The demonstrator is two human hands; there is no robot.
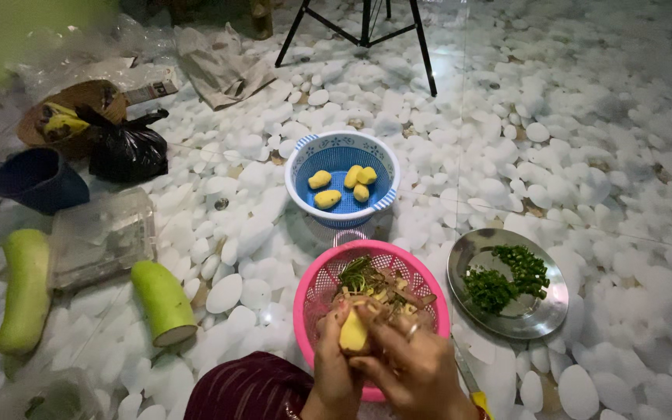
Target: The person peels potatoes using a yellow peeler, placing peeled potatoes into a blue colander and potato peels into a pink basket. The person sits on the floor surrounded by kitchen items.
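My left hand [334,365] and my right hand [414,364] meet over a pink colander [313,295] that holds peels and green scraps. Between them sits a small yellow peeled potato [353,333], gripped by my left hand. My right hand, a ring on one finger, presses against the potato; a tool with a yellow handle [479,401] shows under that hand, its grip mostly hidden. A blue and white colander [305,159] beyond holds several peeled yellow potatoes [328,198].
A steel plate [542,311] with chopped greens lies to the right. Two pale green gourds [163,302] [23,289], a clear plastic box [101,236], a dark blue bowl [39,180] and a black bag [126,148] sit left. Tripod legs [367,31] stand behind. Floor is pebble-patterned tile.
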